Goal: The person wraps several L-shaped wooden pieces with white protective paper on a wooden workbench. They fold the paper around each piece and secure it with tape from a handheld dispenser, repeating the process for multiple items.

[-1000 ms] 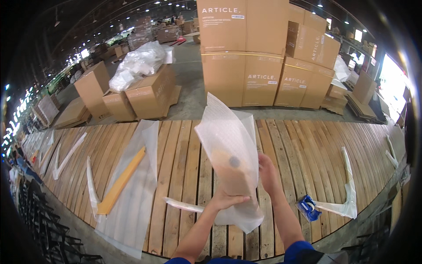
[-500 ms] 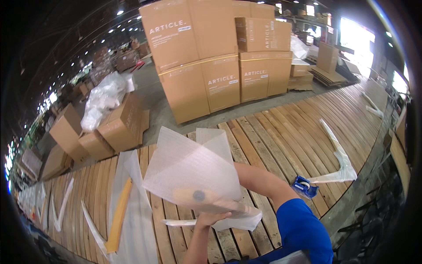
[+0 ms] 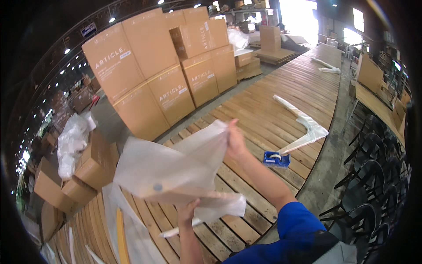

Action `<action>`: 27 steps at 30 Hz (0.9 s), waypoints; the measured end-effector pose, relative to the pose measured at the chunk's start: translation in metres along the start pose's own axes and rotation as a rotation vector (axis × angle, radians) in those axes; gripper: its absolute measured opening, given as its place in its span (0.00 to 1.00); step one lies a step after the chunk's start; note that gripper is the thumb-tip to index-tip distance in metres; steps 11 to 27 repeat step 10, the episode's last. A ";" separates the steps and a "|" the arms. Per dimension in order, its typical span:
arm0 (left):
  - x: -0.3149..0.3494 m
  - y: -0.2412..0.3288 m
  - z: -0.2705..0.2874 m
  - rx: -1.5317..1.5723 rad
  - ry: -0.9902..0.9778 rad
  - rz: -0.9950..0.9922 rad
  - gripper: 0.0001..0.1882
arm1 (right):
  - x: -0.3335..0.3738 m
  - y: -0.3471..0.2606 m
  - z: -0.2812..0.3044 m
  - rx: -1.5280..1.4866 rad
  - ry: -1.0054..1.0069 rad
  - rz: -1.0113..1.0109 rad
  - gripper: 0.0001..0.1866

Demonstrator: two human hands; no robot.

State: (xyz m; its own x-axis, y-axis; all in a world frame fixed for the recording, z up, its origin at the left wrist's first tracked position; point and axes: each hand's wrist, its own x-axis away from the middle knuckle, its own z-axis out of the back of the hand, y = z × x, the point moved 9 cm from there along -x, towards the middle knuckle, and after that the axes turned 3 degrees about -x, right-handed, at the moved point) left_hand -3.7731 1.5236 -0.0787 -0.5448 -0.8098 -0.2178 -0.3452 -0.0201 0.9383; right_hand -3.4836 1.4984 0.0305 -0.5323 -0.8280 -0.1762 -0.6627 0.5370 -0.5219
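Note:
My left hand (image 3: 188, 210) is closed on the near edge of a light wooden piece (image 3: 211, 198), partly covered by a thin white foam sheet (image 3: 169, 165). A dark round spot shows through the foam near the piece's left end. Up at the sheet's far right corner, my right hand (image 3: 235, 138) pinches the foam and holds it raised. A white-wrapped limb (image 3: 169, 232) sticks out below my left hand. To the right lies a blue tape dispenser (image 3: 276, 159), touching the end of a V-shaped part wrapped in white foam (image 3: 310, 127).
The slatted wooden table (image 3: 255, 114) runs far to the right, bearing another wrapped part (image 3: 327, 68). At left, a yellow-orange wooden piece (image 3: 122, 237) lies on foam. Large stacked cartons (image 3: 145, 66) stand behind the table. Black chairs (image 3: 360, 189) line the right side.
My right hand has come out from behind the foam and drawn its corner up to the right. My left hand still grips the piece. The view has swung right.

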 end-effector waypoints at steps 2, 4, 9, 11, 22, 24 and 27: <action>-0.011 0.001 -0.007 -0.001 0.045 -0.029 0.28 | 0.040 -0.038 0.030 0.259 0.194 0.290 0.26; -0.018 0.007 -0.004 -0.016 0.086 -0.035 0.32 | 0.089 -0.039 0.041 0.328 0.378 0.342 0.10; -0.033 0.000 0.015 -0.098 0.195 -0.104 0.40 | 0.195 0.023 -0.041 0.071 -0.457 0.485 0.15; -0.031 -0.005 0.012 -0.093 0.172 -0.089 0.40 | 0.212 0.048 -0.057 0.265 -0.436 0.476 0.13; -0.031 -0.005 0.012 -0.093 0.172 -0.089 0.40 | 0.212 0.048 -0.057 0.265 -0.436 0.476 0.13; -0.031 -0.005 0.012 -0.093 0.172 -0.089 0.40 | 0.212 0.048 -0.057 0.265 -0.436 0.476 0.13; -0.031 -0.005 0.012 -0.093 0.172 -0.089 0.40 | 0.212 0.048 -0.057 0.265 -0.436 0.476 0.13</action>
